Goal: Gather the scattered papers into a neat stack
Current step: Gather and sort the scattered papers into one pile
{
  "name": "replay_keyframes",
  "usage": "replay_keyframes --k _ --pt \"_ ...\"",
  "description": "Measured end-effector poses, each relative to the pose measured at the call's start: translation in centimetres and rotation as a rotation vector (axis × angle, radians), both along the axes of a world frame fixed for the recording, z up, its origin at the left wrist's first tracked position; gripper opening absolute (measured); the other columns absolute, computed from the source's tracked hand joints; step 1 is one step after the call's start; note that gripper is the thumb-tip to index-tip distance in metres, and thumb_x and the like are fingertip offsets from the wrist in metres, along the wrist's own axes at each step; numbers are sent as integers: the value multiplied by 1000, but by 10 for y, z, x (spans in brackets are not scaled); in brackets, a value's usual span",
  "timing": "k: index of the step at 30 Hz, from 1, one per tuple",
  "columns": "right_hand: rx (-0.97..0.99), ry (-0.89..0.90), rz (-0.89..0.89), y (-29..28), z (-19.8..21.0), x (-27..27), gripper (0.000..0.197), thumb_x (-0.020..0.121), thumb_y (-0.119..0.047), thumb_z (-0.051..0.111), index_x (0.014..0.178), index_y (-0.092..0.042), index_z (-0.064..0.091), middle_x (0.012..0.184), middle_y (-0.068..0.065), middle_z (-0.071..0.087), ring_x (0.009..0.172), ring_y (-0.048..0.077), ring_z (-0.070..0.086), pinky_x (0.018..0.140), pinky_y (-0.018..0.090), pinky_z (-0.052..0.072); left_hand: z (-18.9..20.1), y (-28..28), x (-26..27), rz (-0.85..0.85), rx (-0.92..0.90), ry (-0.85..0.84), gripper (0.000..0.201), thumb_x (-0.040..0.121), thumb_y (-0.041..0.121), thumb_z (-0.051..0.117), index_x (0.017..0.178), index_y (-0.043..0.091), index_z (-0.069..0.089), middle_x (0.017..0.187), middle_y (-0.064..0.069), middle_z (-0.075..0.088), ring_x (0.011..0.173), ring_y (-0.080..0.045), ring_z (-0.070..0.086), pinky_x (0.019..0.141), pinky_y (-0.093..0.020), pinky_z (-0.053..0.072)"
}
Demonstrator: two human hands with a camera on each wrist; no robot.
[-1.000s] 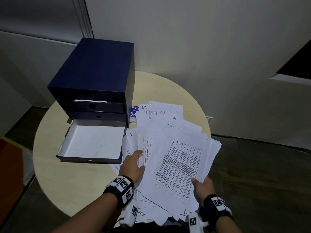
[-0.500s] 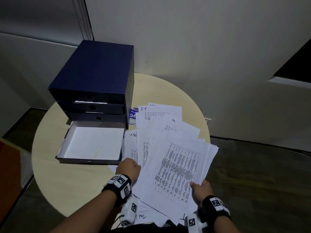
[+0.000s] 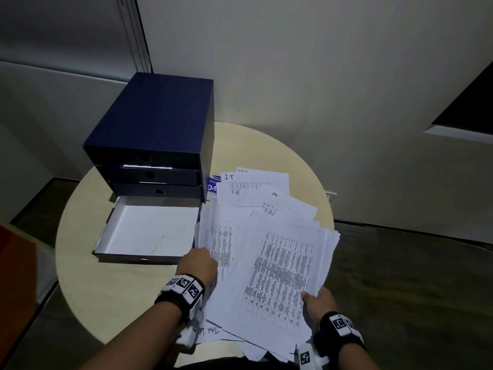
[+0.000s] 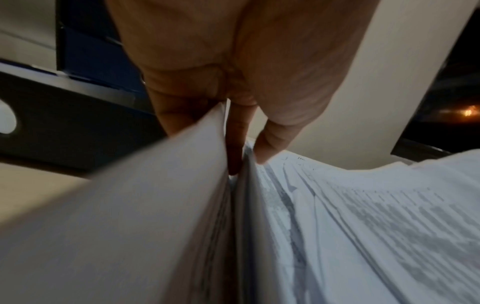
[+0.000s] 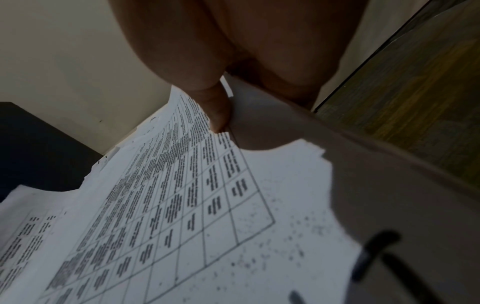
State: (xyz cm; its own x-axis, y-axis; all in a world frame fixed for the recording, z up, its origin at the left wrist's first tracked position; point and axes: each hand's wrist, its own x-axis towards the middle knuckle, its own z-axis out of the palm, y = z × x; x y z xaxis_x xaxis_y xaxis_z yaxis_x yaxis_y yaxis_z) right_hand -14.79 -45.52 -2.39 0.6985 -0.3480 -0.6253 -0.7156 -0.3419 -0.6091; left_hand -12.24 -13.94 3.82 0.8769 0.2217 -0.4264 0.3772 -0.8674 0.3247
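Note:
A loose fan of white printed papers (image 3: 277, 265) covers the right half of the round table (image 3: 88, 284). My left hand (image 3: 198, 264) is at the fan's left edge; in the left wrist view its fingers (image 4: 233, 144) are tucked between sheets (image 4: 161, 216) and its thumb (image 4: 267, 148) lies on top, pinching them. My right hand (image 3: 317, 303) grips the near right corner of the top table-printed sheet (image 5: 161, 205), thumb (image 5: 218, 111) on top and fingers hidden beneath. More sheets (image 3: 256, 188) marked "IT" and "Hn" lie farther back.
A dark blue drawer unit (image 3: 157, 140) stands at the table's back left, its bottom drawer (image 3: 149, 231) pulled out and white inside, touching the papers' left edge. A blue card (image 3: 213, 185) peeks from under the far sheets. Walls rise behind; dark floor lies to the right.
My left hand went from lying flat on the papers to curling round their left edge. The right-hand bundle has shifted slightly toward me and left.

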Motion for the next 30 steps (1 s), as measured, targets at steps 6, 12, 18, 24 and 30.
replay_keyframes --k 6,12,18,24,30 --pt "-16 -8 -13 0 0 -1 22 96 -13 61 113 0 55 95 14 63 88 30 59 81 31 43 6 9 -4 -1 74 -96 14 89 21 50 79 17 58 96 -6 65 89 -27 64 68 -27 41" --pt "13 20 -37 0 -13 -1 39 93 -20 64 125 -1 53 117 18 65 108 37 62 97 44 50 69 19 0 106 13 -349 26 84 35 66 66 19 57 75 1 59 69 -22 55 59 -29 37" --pt "3 28 -25 -2 -17 -1 46 93 -21 63 133 -2 51 125 19 63 113 38 61 102 46 47 121 51 4 31 -70 -687 28 92 39 61 74 18 58 71 -1 60 67 -23 55 59 -35 44" --pt "-12 34 3 -3 -12 0 37 95 -17 61 126 1 52 113 19 63 101 35 61 91 37 47 123 63 6 88 -519 -723 45 99 34 50 68 2 46 57 -1 39 54 -14 36 56 -32 28" --pt "32 22 -31 0 -7 -1 51 94 -21 61 137 1 45 133 20 58 118 38 58 104 45 46 67 34 -1 403 -807 -264 39 87 23 74 60 13 48 42 3 38 35 -13 34 45 -21 28"
